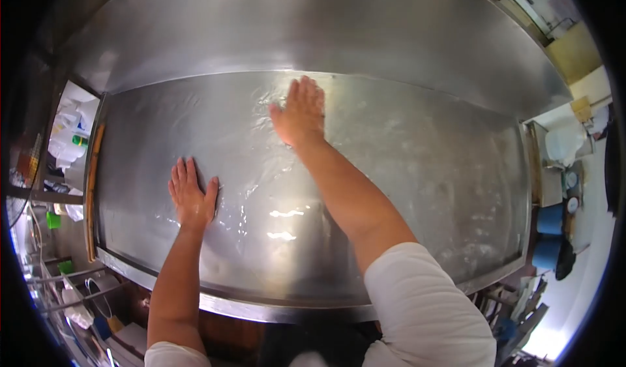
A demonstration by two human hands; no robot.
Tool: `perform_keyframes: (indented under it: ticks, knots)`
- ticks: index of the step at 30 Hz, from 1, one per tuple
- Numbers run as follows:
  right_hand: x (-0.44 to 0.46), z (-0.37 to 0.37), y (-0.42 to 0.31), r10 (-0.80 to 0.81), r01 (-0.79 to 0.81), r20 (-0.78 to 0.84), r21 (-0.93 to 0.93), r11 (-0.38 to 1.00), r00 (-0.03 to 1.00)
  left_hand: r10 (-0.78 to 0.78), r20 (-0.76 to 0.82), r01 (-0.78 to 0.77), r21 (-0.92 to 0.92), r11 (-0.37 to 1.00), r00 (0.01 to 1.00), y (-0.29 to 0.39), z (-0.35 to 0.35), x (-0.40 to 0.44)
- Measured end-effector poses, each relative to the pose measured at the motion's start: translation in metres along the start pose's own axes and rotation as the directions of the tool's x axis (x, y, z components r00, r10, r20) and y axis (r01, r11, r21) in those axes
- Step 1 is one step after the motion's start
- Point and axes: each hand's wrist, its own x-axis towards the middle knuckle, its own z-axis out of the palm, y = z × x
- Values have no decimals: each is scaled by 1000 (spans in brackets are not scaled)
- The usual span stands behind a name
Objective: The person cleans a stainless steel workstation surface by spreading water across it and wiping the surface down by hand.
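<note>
A wide stainless steel worktop [417, 171] with a wet, shiny surface fills the middle of the view. My left hand [192, 194] rests on its left part, fingers spread and palm down, holding nothing. Farther forward, near the back edge, my right hand [302, 113] lies flat on the metal with the thumb out to the left. Streaks of liquid show around both hands, thickest between them and beside the right one. Nothing is visible under either palm, though the palms themselves are hidden.
A tall steel back panel [274, 25] rises behind the worktop. A raised front rim [261, 308] runs along my side. At the left stands a bamboo pole [93, 191], with a metal pot [103, 289] lower down. Blue containers [548, 236] stand beyond the right end.
</note>
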Motion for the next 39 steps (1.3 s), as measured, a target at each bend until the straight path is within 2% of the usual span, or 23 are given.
perform_keyframes:
  ticks: [4, 5, 8, 9, 13, 15, 18, 19, 22, 24, 25, 27, 29, 30, 32, 33, 34, 36, 38, 39]
  knots:
    - [-33, -14, 72, 181, -178, -27, 73, 981, 983, 50, -36, -49, 27, 998, 998, -7, 11, -1]
    - [-43, -17, 92, 223, -214, -24, 202, 956, 975, 57, -34, -55, 47, 997, 998, -10, 14, 1]
    - [-86, -43, 142, 320, -319, 21, 143, 937, 947, 132, -87, -127, 64, 990, 987, -22, 27, 6]
    - [-98, -39, 162, 316, -316, -111, 15, 949, 942, 121, -73, -114, 84, 990, 990, -21, 27, 7]
    - [-164, -56, 234, 435, -431, -142, 58, 900, 889, 122, -84, -109, 148, 983, 989, -24, 26, 9]
    - [-201, -61, 275, 513, -512, -166, 55, 857, 842, 145, -92, -129, 157, 979, 985, -37, 32, 14]
    - [-268, -95, 331, 662, -661, -109, 54, 748, 741, 200, -112, -181, 161, 970, 973, -60, 41, 29]
    - [-289, -101, 354, 675, -680, -120, 7, 733, 728, 222, -125, -201, 160, 966, 967, -64, 44, 33]
    - [-354, -117, 420, 736, -749, -137, -106, 654, 663, 137, -143, -93, 283, 955, 980, -56, 40, 35]
    - [-396, -133, 447, 804, -812, -123, -152, 563, 581, -99, -266, 158, 210, 965, 959, -37, 56, 28]
    - [-414, -143, 453, 827, -813, -59, -232, 534, 560, -216, -321, 278, 161, 947, 922, -19, 61, 28]
    - [-448, -165, 455, 859, -780, 62, -390, 490, 509, 30, -215, -6, 112, 994, 976, 32, 67, 28]
    - [-479, -191, 456, 765, -656, 132, -437, 616, 630, 189, -118, -178, 97, 979, 975, 105, 60, 16]
    - [-493, -198, 459, 708, -581, 169, -458, 673, 686, 221, -74, -212, 113, 971, 973, 153, 54, 7]
    - [-524, -190, 472, 605, -573, -24, -352, 740, 796, 284, 7, -283, 138, 949, 959, 244, 45, -12]
    - [-539, -181, 473, 551, -562, -129, -299, 771, 824, 363, 24, -362, 180, 915, 931, 275, 48, -23]
    - [-554, -173, 470, 605, -633, -185, -221, 742, 774, 442, 45, -440, 224, 870, 896, 303, 56, -36]
    - [-584, -155, 453, 702, -739, -274, -51, 672, 657, 719, 120, -728, 66, 682, 684, 346, 80, -66]
    - [-627, -131, 440, 767, -765, -13, -97, 637, 641, 711, 221, -739, 80, 669, 667, 408, 83, -122]
    - [-654, -112, 430, 798, -793, 37, -100, 601, 601, 779, 164, -793, 48, 607, 606, 430, 83, -152]
